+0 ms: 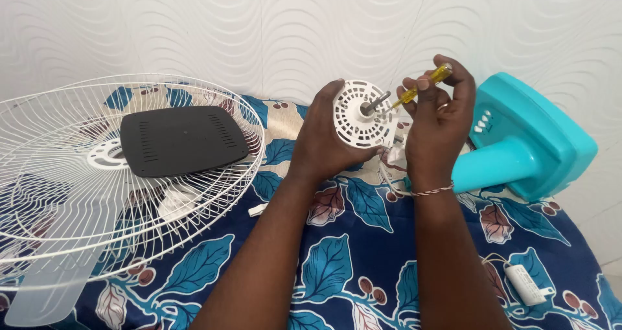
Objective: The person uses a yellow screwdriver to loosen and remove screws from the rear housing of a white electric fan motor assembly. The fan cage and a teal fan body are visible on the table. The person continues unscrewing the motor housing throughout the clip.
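The left hand point(324, 139) grips the motor point(365, 114), a white round vented housing, with its fingers curled around the rim on the far side and the thumb at the lower edge. A metal shaft point(376, 103) projects from the housing centre, just beside the right fingertips. The right hand point(437, 126) is closed on a screwdriver point(424, 85) with a clear yellow handle; thumb and fingers pinch the handle, and the tip points down-left at the housing face near the shaft. Whether the tip sits in a screw cannot be made out.

Below the right fingers, white wires point(389, 174) hang from the motor; their far ends are hidden behind the right wrist, which wears a thin cord bracelet point(431, 191).

To the right of the right hand lies the turquoise body point(525, 142), with a row of small white buttons near the fingers. Well to the left of the left hand lies the white wire grille point(129, 174), with a black vented plate point(181, 139) on it. A translucent blade point(58, 278) under the grille is cut off at the lower edge. A small white rectangular capacitor point(525, 284) lies at lower right; its label is too small to read. All rest on a blue leaf-print cloth point(343, 265).
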